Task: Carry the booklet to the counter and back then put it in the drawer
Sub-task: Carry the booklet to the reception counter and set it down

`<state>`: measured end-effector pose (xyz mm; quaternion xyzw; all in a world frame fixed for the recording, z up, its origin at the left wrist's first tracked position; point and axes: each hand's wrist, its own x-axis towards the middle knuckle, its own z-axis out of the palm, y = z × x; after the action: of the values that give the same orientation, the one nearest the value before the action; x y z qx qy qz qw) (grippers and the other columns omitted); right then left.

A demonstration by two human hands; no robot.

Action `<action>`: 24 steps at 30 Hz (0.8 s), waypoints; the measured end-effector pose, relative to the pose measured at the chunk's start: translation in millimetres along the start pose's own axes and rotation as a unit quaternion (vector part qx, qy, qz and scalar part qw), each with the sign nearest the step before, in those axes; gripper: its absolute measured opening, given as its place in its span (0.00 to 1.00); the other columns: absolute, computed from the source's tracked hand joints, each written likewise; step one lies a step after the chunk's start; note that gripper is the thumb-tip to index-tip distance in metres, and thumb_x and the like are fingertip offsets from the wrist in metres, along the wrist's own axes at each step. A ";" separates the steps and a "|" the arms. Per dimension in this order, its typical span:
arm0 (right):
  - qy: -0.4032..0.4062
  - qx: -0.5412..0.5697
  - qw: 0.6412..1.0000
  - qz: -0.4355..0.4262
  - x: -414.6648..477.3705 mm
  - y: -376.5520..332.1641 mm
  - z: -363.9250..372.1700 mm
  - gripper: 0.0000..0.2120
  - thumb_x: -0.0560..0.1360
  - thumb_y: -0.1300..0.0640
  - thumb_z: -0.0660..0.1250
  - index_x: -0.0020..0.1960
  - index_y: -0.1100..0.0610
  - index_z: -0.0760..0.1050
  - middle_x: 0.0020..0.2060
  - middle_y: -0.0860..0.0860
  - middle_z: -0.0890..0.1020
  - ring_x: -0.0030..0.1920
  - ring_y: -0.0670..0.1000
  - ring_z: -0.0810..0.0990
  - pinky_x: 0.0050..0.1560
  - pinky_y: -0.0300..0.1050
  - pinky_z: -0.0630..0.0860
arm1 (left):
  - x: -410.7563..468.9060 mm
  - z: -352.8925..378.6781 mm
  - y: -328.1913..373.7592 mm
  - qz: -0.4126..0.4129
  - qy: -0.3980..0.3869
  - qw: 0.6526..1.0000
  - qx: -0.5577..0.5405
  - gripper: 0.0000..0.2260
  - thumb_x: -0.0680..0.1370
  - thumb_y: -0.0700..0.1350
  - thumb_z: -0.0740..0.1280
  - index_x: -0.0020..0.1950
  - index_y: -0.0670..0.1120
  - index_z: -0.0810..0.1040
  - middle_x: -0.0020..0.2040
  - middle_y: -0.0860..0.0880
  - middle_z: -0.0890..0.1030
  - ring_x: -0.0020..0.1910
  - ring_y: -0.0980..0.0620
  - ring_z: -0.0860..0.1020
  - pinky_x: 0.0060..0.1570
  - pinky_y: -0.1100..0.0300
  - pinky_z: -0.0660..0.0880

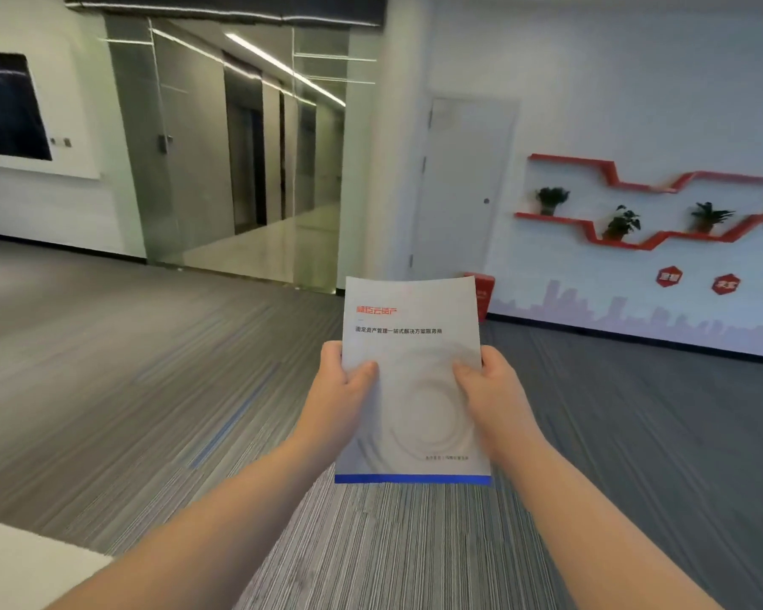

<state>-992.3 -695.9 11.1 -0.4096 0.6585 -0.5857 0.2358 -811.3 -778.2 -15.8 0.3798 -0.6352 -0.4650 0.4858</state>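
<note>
A pale surface (14, 561) cuts into the lower left corner. Beyond it, striped grey carpet (128, 367) runs open to glass doors (239, 147) ahead. Farther right stand a closed white door (463, 187) and a wall with red shelves (635, 213) holding potted plants. The booklet (410, 345) is held upright in mid-air at centre, cover facing the camera. The left hand (340, 385) grips its left edge, the right hand (490, 389) its right edge, thumbs pressed on the cover.
</note>
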 end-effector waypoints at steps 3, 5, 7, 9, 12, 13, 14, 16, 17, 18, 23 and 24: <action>-0.030 0.016 0.999 0.006 58.3 11.5 26.0 0.04 0.82 0.57 0.64 0.52 0.49 0.77 0.52 0.53 0.85 0.51 0.55 0.86 0.54 0.61 0.84 | 49.6 -2.6 -18.3 -0.006 0.022 1.000 0.016 0.06 0.81 0.48 0.66 0.53 0.55 0.69 0.51 0.57 0.81 0.44 0.65 0.81 0.40 0.61 0.74; -0.053 0.027 0.998 0.002 99.8 21.5 47.3 0.04 0.82 0.57 0.64 0.53 0.51 0.77 0.53 0.54 0.86 0.52 0.56 0.86 0.56 0.63 0.83 | 83.4 -6.4 -33.1 -0.004 0.041 0.999 0.034 0.06 0.81 0.48 0.65 0.54 0.55 0.69 0.52 0.57 0.81 0.43 0.67 0.80 0.38 0.65 0.74; -0.078 0.034 0.996 0.001 138.5 30.2 71.1 0.04 0.82 0.57 0.64 0.52 0.50 0.77 0.53 0.53 0.85 0.53 0.56 0.86 0.57 0.64 0.83 | 115.3 -10.9 -48.5 -0.003 0.065 0.997 0.050 0.06 0.81 0.48 0.65 0.53 0.56 0.69 0.52 0.58 0.80 0.42 0.70 0.79 0.33 0.73 0.72; -0.108 0.049 0.993 -0.001 180.4 38.4 100.5 0.05 0.82 0.57 0.63 0.52 0.50 0.77 0.53 0.53 0.85 0.54 0.57 0.86 0.58 0.64 0.82 | 150.6 -18.1 -64.3 -0.010 0.095 0.994 0.061 0.06 0.81 0.49 0.65 0.54 0.56 0.69 0.52 0.58 0.79 0.43 0.71 0.79 0.35 0.70 0.72; -0.162 0.070 0.984 0.002 239.3 43.5 144.5 0.05 0.81 0.57 0.64 0.53 0.50 0.78 0.52 0.53 0.86 0.52 0.55 0.87 0.54 0.61 0.84 | 200.4 -32.0 -81.3 -0.021 0.147 0.985 0.084 0.06 0.81 0.49 0.65 0.54 0.55 0.69 0.55 0.55 0.80 0.47 0.65 0.80 0.41 0.61 0.73; -0.184 0.073 0.980 0.000 263.8 43.6 165.2 0.05 0.81 0.57 0.64 0.53 0.50 0.78 0.52 0.52 0.86 0.51 0.54 0.87 0.51 0.58 0.85 | 219.9 -39.8 -87.1 -0.027 0.173 0.981 0.079 0.06 0.81 0.49 0.65 0.53 0.55 0.69 0.55 0.54 0.80 0.49 0.62 0.81 0.42 0.60 0.74; -0.196 0.069 0.978 -0.003 278.8 42.9 178.8 0.05 0.81 0.57 0.64 0.53 0.50 0.78 0.51 0.52 0.86 0.50 0.54 0.87 0.49 0.56 0.86 | 230.2 -45.3 -89.1 -0.036 0.188 0.979 0.076 0.06 0.81 0.48 0.65 0.53 0.55 0.69 0.55 0.53 0.80 0.48 0.61 0.81 0.42 0.59 0.75; -0.243 0.072 0.967 -0.017 317.6 35.3 220.2 0.06 0.80 0.57 0.64 0.52 0.49 0.78 0.50 0.51 0.87 0.50 0.54 0.87 0.49 0.55 0.85 | 258.3 -65.3 -94.4 -0.041 0.232 0.968 0.088 0.06 0.81 0.49 0.65 0.53 0.55 0.68 0.53 0.55 0.80 0.45 0.64 0.81 0.41 0.60 0.75; -0.268 0.070 0.960 -0.028 333.2 31.2 245.0 0.06 0.80 0.57 0.64 0.51 0.49 0.78 0.50 0.50 0.87 0.50 0.54 0.87 0.51 0.56 0.85 | 269.4 -78.6 -97.5 -0.045 0.256 0.961 0.094 0.06 0.81 0.49 0.65 0.54 0.55 0.68 0.53 0.56 0.80 0.44 0.64 0.81 0.40 0.60 0.75; -0.286 0.066 0.955 -0.039 344.3 28.1 268.3 0.05 0.81 0.58 0.64 0.51 0.50 0.78 0.50 0.51 0.87 0.51 0.55 0.87 0.53 0.58 0.84 | 276.8 -91.8 -98.4 -0.050 0.280 0.954 0.099 0.06 0.81 0.49 0.65 0.55 0.55 0.68 0.53 0.57 0.80 0.45 0.63 0.81 0.41 0.60 0.74; -0.388 0.083 0.916 -0.056 359.7 10.1 394.3 0.05 0.82 0.58 0.65 0.53 0.50 0.78 0.53 0.53 0.87 0.52 0.56 0.86 0.57 0.63 0.83 | 297.4 -179.0 -107.4 -0.074 0.383 0.910 0.138 0.07 0.81 0.48 0.65 0.55 0.55 0.68 0.53 0.58 0.80 0.47 0.64 0.80 0.37 0.67 0.73; -0.408 0.087 0.907 -0.063 357.9 5.6 421.0 0.05 0.82 0.57 0.65 0.52 0.49 0.78 0.53 0.52 0.87 0.52 0.55 0.87 0.57 0.62 0.83 | 299.4 -198.9 -110.0 -0.080 0.400 0.901 0.150 0.07 0.81 0.49 0.65 0.54 0.56 0.67 0.53 0.59 0.80 0.47 0.65 0.80 0.37 0.67 0.72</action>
<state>-859.0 -1231.3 -19.1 -0.6309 0.4240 -0.4363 0.4814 -686.6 -1132.8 -23.3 0.6516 -0.4175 -0.2100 0.5975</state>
